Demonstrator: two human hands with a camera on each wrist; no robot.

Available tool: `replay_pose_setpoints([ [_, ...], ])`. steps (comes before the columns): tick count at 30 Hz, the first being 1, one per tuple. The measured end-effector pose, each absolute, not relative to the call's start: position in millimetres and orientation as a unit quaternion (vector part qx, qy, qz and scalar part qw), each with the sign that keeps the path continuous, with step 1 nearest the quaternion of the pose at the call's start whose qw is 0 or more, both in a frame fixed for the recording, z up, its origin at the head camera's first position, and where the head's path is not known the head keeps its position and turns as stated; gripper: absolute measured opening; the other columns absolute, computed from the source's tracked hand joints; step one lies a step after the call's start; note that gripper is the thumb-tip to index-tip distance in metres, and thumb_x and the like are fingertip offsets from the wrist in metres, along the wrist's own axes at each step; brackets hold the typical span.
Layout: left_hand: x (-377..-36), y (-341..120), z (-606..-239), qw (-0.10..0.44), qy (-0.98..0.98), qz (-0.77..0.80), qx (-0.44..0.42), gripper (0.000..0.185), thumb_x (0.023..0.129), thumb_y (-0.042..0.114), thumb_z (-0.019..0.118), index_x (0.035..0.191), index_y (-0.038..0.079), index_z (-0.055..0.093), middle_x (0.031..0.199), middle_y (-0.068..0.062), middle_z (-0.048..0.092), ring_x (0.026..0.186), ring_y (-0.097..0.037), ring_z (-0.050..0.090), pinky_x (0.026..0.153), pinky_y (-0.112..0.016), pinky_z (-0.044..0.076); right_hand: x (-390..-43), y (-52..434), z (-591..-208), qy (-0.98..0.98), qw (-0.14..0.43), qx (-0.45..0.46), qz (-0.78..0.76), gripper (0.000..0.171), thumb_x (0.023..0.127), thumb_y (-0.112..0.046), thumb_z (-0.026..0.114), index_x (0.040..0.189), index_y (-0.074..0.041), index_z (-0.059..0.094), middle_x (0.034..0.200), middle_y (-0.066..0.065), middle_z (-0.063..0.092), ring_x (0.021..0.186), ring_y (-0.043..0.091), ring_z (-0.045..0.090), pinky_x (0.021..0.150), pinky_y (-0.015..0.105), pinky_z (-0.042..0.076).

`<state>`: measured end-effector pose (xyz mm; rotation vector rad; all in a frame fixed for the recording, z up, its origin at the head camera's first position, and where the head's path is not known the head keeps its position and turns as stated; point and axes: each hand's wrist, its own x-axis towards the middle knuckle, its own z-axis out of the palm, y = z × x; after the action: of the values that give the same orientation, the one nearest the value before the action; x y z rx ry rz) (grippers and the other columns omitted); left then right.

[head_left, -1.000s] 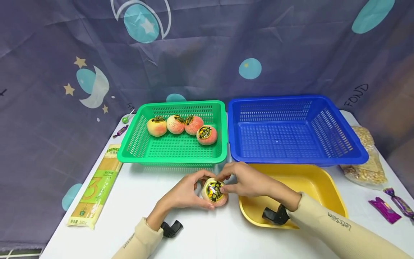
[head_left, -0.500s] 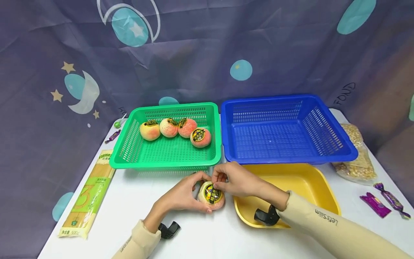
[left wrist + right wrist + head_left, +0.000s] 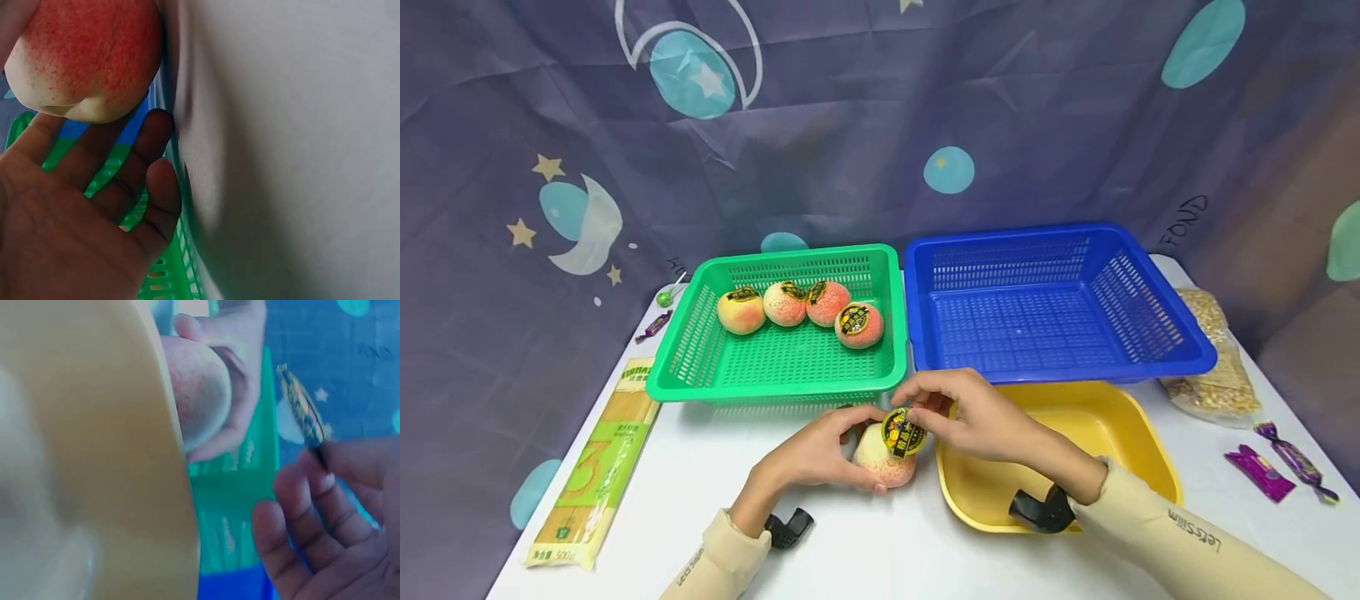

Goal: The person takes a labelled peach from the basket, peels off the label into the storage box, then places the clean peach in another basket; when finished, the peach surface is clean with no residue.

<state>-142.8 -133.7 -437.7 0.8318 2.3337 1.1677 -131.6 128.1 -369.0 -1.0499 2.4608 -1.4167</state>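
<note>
My left hand (image 3: 820,450) grips a pale and pink peach (image 3: 883,462) on the white table, thumb on the near side and fingers behind. The left wrist view shows the peach's red side (image 3: 94,56) between thumb and fingers. Between thumb and fingertip, my right hand (image 3: 973,417) pinches a round black and yellow sticker (image 3: 902,433). In the head view the sticker overlaps the top of the peach. The right wrist view shows it edge-on (image 3: 303,406), apart from the peach (image 3: 197,390). Its other fingers are loosely curled.
Behind the hands, a green basket (image 3: 775,390) holds several peaches with stickers. A blue basket (image 3: 1060,371) stands beside it, with a yellow basin (image 3: 951,492) in front, under the right forearm. Noodles (image 3: 598,462) lie left; bagged grain (image 3: 1213,358) and purple candies (image 3: 1258,471) lie right.
The sticker lay flat on the peach; my right hand has peeled it up and lifted it off the surface. My left hand keeps its grip. The head view has shifted slightly.
</note>
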Motion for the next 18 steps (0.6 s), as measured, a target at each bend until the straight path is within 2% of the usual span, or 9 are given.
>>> replay_pose_setpoints([
  [6,-145.3,-133.8,-438.1,0.220,0.826,0.429,0.291,0.069,0.068,0.039,0.095,0.128,0.042,0.061,0.111,0.017,0.065,0.102,-0.014,0.057,0.085,-0.032,0.048,-126.5,160.5,-367.8,0.801,0.081,-0.332,-0.491,0.018,0.096,-0.003,0.066,0.108,-0.013,0.076,0.099,0.000,0.077,0.076,0.005,0.062,0.068,0.023,0.055],
  [12,-147.7,-134.7,-439.1,0.235,0.819,0.434,0.292,0.069,0.068,0.035,0.095,0.128,0.040,0.062,0.112,0.012,0.065,0.102,-0.014,0.056,0.084,-0.030,0.047,-120.7,195.0,-371.6,0.806,0.134,-0.339,-0.466,0.020,0.098,-0.006,0.065,0.115,-0.011,0.075,0.111,0.003,0.077,0.090,0.004,0.068,0.077,0.025,0.058],
  [18,-149.8,-137.0,-438.7,0.237,0.817,0.435,0.295,0.069,0.069,0.036,0.094,0.131,0.037,0.062,0.113,0.009,0.066,0.098,-0.013,0.054,0.082,-0.027,0.045,-120.4,214.7,-375.7,0.820,0.190,-0.349,-0.412,0.024,0.098,-0.011,0.066,0.121,-0.010,0.071,0.109,0.002,0.076,0.083,0.003,0.064,0.073,0.025,0.057],
])
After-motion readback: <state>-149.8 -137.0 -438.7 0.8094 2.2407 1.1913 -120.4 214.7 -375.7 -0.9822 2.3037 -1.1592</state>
